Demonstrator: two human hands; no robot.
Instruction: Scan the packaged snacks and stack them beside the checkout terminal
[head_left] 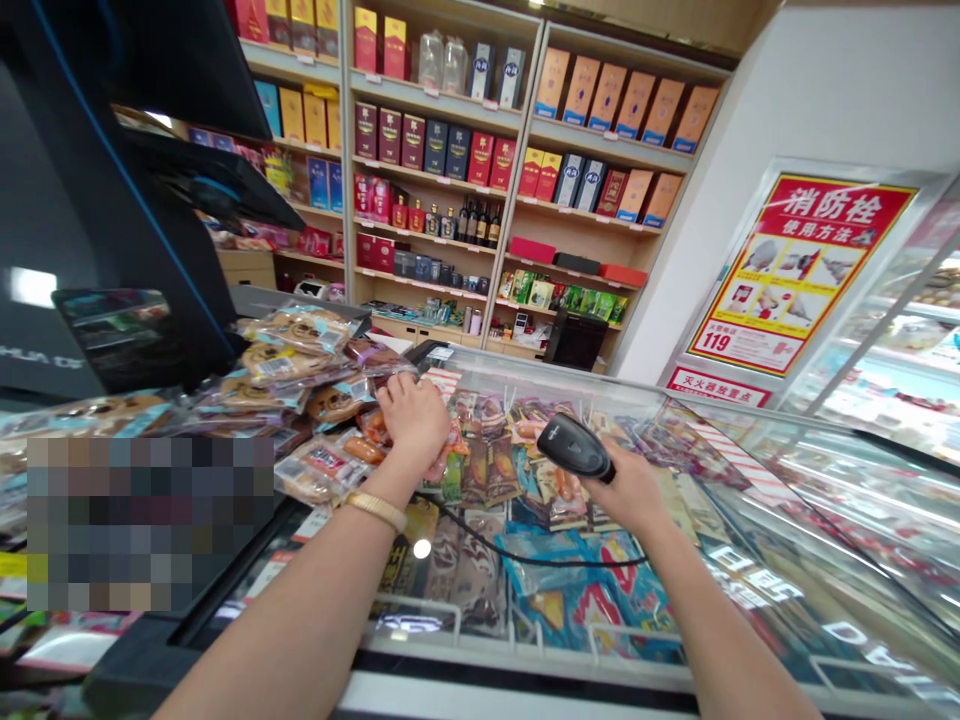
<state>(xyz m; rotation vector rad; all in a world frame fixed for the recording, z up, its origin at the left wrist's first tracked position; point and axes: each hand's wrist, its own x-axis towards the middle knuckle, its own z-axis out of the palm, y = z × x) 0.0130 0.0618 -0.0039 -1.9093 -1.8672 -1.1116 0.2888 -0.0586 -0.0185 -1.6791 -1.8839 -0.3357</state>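
Observation:
My right hand (626,490) is closed round the handle of a black barcode scanner (574,447), its head pointing left above a glass-topped freezer. From the scanner a black cable (517,556) loops below and to the left. My left hand (416,415), with a gold band at the wrist, has its fingers curled over an orange-red food packet (454,440) at the right edge of a pile. Part of that packet is hidden under the palm. Clear bags of brown food (300,340) are heaped beside the left hand, and a packet of sausages (364,447) lies just below it.
Through the glass of the freezer (675,590) several ice-cream packets show. On the left stands a black checkout machine (97,200) with a screen. Shelves (442,100) of boxes and bottles line the back wall. A red and yellow fire-hydrant notice (802,265) hangs at the right.

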